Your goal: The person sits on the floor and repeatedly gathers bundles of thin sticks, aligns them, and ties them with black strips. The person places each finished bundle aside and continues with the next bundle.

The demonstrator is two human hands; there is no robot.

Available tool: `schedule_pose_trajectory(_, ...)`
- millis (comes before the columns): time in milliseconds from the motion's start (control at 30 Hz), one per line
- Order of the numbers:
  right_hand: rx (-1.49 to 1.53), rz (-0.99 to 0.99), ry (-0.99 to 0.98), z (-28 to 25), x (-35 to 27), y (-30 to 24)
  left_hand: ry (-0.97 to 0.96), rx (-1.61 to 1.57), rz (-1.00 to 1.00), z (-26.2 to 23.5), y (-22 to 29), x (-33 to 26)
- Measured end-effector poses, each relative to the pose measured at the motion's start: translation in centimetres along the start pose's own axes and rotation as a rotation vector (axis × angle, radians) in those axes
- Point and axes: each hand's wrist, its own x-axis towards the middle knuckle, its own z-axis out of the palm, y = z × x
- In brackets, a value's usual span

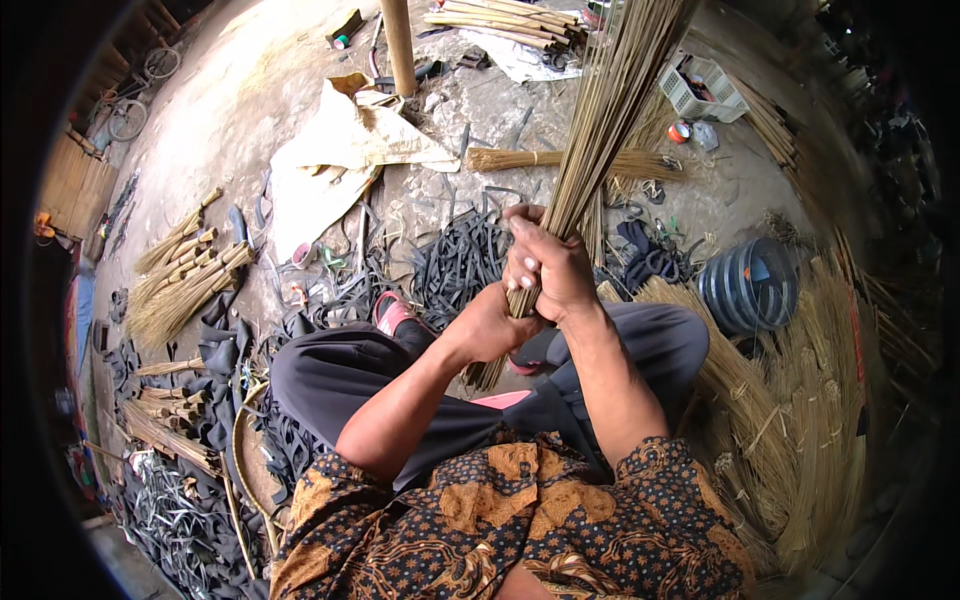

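Head view: looking down past crossed legs [330,375] at a littered floor [235,85].
Stick bundle [622,105]: raised at a slant in front of the body, lower ends between the legs, top running past the upper edge.
Left grip [490,325]: closed around the bundle near its lower end.
Right grip [560,272]: wrapped around the same bundle, just above the left.
In the way: a tied bundle on the floor [510,160], partly hidden behind the raised sticks; a heap of black strips [455,265] just beyond a pink shoe [395,313].
Right side: a bluish plastic jug [735,285] near the knee, with long bundles [815,430] piled beside the leg.
Left side: short bundles [190,290], dark scraps [220,350], a tangle of shiny strips [180,525].
Farther off: a pale sack [330,140] spread beside a wooden post [397,50]; a white crate [685,95] near an orange roll [679,131].
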Motion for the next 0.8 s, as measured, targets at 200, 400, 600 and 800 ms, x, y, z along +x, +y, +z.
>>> schedule_pose_trajectory(200,-0.010,-0.038,0.168,-0.5,1.5,0.1,0.214,0.168,0.100,0.1,1.0,0.3)
schedule_pose_trajectory(400,0.037,0.068,0.212,-0.8,1.7,0.3,0.034,-0.004,0.057,-1.0,1.3,0.3)
schedule_pose_trajectory(600,0.148,-0.038,0.205,-1.0,2.6,2.2,-0.063,0.233,-0.173,-2.7,2.0,1.2)
schedule_pose_trajectory(800,0.228,0.008,0.420,-0.9,4.4,3.5,0.347,0.764,0.054,-2.7,0.5,1.4)
